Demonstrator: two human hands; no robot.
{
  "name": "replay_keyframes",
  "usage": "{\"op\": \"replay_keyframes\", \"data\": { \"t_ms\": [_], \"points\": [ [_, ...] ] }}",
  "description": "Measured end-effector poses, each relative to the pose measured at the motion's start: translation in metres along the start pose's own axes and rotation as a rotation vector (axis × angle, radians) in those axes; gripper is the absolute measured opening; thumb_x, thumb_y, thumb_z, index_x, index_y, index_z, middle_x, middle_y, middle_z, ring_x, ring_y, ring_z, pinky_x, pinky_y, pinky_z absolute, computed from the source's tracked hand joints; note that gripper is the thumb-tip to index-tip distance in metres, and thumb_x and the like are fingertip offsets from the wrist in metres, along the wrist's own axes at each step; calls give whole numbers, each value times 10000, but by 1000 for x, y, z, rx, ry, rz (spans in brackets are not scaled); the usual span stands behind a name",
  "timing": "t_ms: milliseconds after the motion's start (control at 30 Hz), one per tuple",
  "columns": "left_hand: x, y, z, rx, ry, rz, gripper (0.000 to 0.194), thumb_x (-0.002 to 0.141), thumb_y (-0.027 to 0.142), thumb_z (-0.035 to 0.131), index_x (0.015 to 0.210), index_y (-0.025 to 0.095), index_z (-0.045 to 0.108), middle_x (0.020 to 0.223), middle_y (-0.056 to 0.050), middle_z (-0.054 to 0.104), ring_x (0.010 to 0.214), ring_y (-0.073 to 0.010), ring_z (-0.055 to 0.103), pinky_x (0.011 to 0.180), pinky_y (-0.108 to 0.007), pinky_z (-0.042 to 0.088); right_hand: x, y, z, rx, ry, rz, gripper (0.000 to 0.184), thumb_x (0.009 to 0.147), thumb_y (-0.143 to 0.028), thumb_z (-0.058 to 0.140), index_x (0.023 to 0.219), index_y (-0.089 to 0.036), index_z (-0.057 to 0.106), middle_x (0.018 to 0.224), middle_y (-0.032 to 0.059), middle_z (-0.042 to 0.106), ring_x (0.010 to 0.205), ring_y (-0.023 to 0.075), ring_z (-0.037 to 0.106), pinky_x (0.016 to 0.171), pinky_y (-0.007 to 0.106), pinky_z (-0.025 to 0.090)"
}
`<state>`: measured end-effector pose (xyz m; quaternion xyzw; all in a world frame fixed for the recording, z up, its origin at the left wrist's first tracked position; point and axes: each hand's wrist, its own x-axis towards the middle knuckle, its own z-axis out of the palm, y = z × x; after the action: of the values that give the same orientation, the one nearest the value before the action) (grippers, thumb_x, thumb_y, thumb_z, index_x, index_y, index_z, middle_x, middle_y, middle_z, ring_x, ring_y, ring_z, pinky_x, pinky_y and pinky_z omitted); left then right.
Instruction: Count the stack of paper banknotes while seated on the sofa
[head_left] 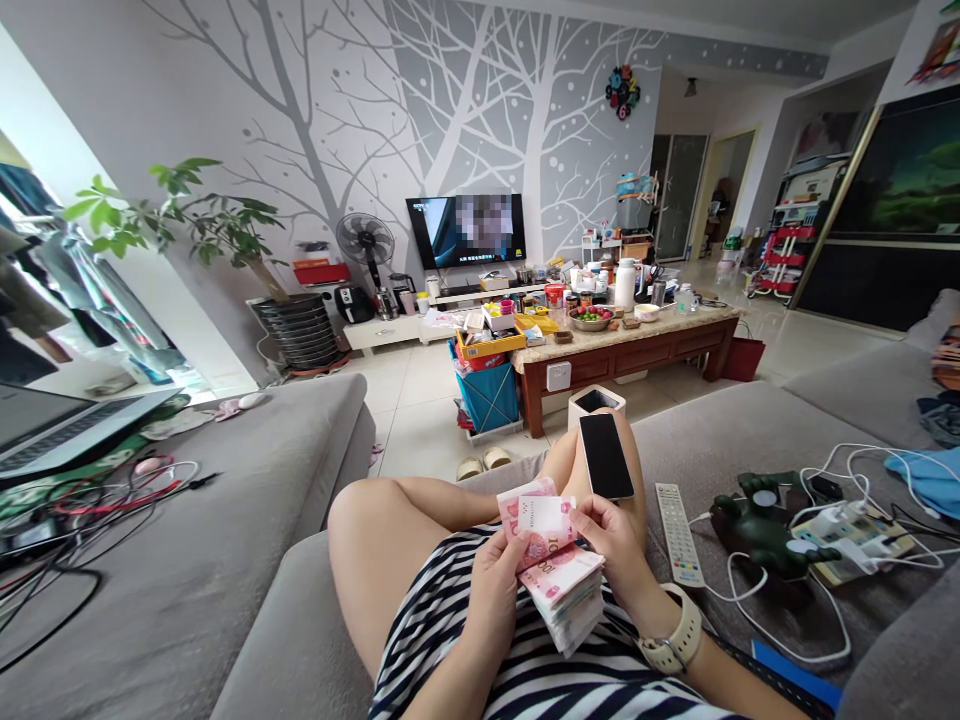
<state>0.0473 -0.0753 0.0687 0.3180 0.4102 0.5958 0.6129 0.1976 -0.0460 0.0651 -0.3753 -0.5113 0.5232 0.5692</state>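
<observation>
I sit cross-legged on a grey sofa (247, 640) with a thick stack of pink banknotes (566, 600) in my lap. My left hand (491, 585) grips the stack from the left and below. My right hand (611, 540), with a pale watch at the wrist, pinches the top note (536, 520) and lifts it off the stack. A black phone (606, 455) lies face up on my right knee, just above my right hand.
A white remote (679, 535), a dark green toy (757, 525) and white cables with a power strip (855, 525) lie on the sofa at my right. A laptop (67, 425) and wires sit at left. A cluttered wooden coffee table (630, 350) stands ahead, a TV (465, 230) behind it.
</observation>
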Motion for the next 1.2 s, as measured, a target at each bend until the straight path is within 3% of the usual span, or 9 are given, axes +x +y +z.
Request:
{"op": "replay_keyframes", "data": {
  "t_ms": [567,767,933,1200],
  "points": [
    [-5,4,6,54,44,45,302,685,355,688,895,141,726,820,-71,743,713,-224,661,704,-327,506,-1,0,0,18,-32,18,366,729,-470,672,603,-167,512,572,-32,461,541,113,386,519,235,321],
    [-1,2,1,50,106,141,206,712,361,642,744,178,731,827,-53,740,747,-217,648,737,-312,498,-2,2,-1,-35,-13,-4,353,745,-447,660,585,-172,508,573,-31,451,561,118,389,519,230,319],
    [2,-2,-2,34,71,132,207,742,353,627,735,169,721,812,-58,733,691,-200,627,674,-293,489,-3,-1,-1,19,-29,10,314,747,-411,669,601,-162,543,588,-22,490,564,116,411,524,228,325],
    [-3,8,4,139,128,177,234,733,354,613,775,163,741,785,-52,729,769,-225,623,776,-316,484,-4,-6,3,137,-64,38,271,726,-402,693,692,-172,555,618,-21,531,569,126,451,541,238,349]
  ]
}}
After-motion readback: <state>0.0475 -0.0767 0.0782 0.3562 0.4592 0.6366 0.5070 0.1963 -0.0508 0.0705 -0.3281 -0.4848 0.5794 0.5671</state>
